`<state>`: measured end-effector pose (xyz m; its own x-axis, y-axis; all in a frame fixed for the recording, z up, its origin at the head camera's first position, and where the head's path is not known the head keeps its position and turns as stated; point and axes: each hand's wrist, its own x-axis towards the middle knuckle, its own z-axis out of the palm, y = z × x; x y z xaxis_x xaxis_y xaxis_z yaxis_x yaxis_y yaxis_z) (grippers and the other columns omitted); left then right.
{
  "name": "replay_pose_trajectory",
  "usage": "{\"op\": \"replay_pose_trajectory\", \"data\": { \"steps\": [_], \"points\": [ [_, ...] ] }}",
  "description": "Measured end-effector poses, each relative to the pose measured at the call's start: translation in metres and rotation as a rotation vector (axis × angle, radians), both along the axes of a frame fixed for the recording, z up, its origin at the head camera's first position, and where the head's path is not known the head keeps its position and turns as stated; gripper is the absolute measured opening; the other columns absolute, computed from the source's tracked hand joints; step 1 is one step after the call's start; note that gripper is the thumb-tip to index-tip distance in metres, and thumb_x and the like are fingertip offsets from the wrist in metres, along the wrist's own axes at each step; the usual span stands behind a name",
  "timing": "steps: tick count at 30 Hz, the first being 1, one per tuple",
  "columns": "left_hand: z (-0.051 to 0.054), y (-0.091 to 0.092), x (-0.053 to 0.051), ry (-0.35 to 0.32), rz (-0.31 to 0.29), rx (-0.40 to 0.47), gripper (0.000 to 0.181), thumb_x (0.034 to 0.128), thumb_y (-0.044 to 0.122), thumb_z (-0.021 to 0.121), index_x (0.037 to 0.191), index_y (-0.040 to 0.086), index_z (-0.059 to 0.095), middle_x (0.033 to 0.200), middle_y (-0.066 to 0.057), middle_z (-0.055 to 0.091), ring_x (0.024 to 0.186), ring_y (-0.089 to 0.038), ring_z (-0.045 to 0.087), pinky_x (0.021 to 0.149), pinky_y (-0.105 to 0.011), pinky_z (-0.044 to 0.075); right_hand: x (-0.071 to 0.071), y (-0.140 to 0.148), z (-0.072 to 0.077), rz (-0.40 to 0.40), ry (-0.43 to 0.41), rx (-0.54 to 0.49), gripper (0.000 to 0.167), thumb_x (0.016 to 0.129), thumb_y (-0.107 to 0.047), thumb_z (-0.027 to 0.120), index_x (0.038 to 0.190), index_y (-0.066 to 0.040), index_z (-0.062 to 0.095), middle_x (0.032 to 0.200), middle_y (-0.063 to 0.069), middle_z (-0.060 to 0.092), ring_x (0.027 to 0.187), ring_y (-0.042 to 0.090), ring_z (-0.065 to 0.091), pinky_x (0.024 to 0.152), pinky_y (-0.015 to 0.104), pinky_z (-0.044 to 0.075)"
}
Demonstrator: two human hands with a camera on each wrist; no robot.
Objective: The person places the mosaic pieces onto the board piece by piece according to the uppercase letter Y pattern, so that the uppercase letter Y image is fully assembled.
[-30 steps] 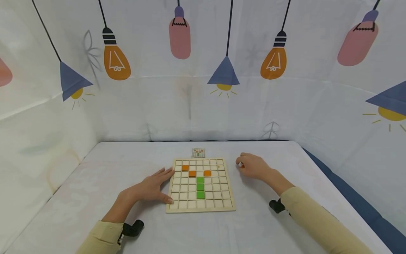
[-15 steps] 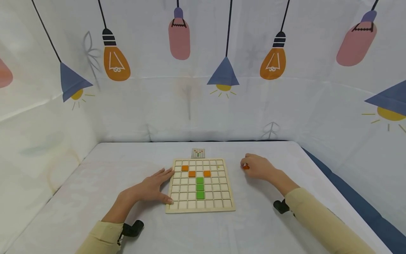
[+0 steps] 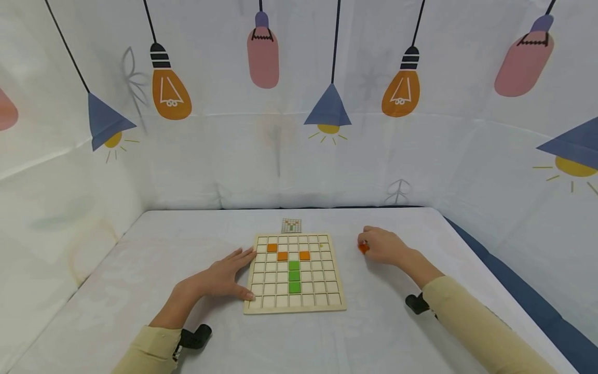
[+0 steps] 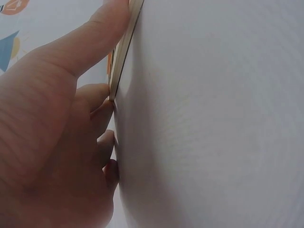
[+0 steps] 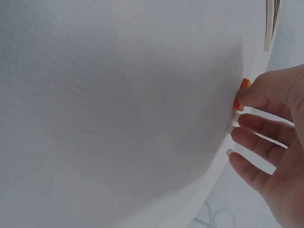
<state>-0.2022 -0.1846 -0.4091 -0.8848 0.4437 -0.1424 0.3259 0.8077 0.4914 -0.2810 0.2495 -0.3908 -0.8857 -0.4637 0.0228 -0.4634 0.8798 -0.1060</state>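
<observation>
A wooden grid board lies on the table, with three orange tiles, one of them an orange tile right of the middle column, and three green tiles, such as a green tile, in a column. My left hand rests at the board's left edge, fingers extended and thumb on the lower left corner. To the right of the board, my right hand pinches a loose orange tile at the table surface. Its thumb covers part of that tile in the right wrist view; the other fingers are spread.
Behind the board lies a small pattern card showing a grid. White cloth covers the table. A white curtain printed with lamps and bulbs hangs behind and at the sides.
My right hand has shifted right, away from the board, and slightly down. More of the orange tile at its fingers now shows. My left hand and the board tiles stay in place.
</observation>
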Motion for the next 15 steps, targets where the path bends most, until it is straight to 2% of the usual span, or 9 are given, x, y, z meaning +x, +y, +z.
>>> {"op": "replay_pose_trajectory", "data": {
  "steps": [8,15],
  "points": [
    [-0.0003,-0.0004,0.0005,0.007,-0.005,-0.002,0.116,0.0713,0.060,0.081,0.159,0.012,0.024,0.167,-0.008,0.020,0.154,-0.041,0.011,0.116,-0.069,0.020,0.0000,-0.0007,-0.0013,0.021,0.039,0.036,0.011,0.079,-0.010,0.070,0.089,-0.015,0.071,0.083,-0.004,0.055,0.072,0.012,0.048,0.065,0.027,0.045],
    [-0.0001,-0.0008,0.0008,0.004,-0.002,-0.001,0.116,0.0714,0.060,0.081,0.159,0.012,0.023,0.167,-0.008,0.020,0.155,-0.040,0.010,0.116,-0.069,0.020,0.0018,-0.0038,-0.0021,0.056,0.085,0.046,0.009,0.077,-0.012,0.070,0.085,-0.016,0.069,0.080,-0.005,0.052,0.070,0.011,0.045,0.062,0.025,0.041]
  ]
}}
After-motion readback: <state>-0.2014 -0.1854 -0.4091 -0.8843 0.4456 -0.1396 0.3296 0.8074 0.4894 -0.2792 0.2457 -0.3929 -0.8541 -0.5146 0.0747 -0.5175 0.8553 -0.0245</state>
